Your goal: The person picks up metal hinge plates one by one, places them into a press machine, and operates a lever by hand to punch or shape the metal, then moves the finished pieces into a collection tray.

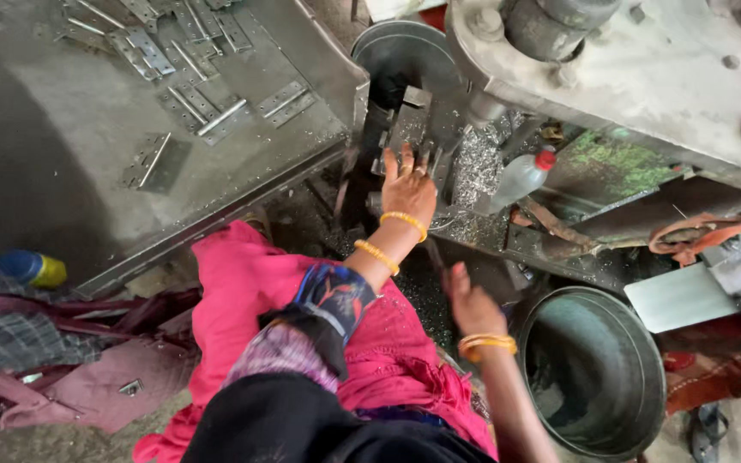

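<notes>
My left hand (406,187) reaches forward to the press machine (645,77). Its fingers are spread and lie flat against a small grey metal block (411,120) in the die area; I cannot tell whether a piece is under the palm. My right hand (471,302) hangs lower, over my pink lap, beside the rim of a round metal tub (532,319). It is blurred and its fingers look curled, with a thin dark rod (433,254) just above it. Both wrists carry yellow bangles.
A sloping steel tray (62,154) at the left holds several flat metal hinges (207,111). A plastic bottle with a red cap (521,176) stands amid metal shavings by the press. A second tub (405,51) sits behind the die. A blue-yellow bottle (32,268) lies far left.
</notes>
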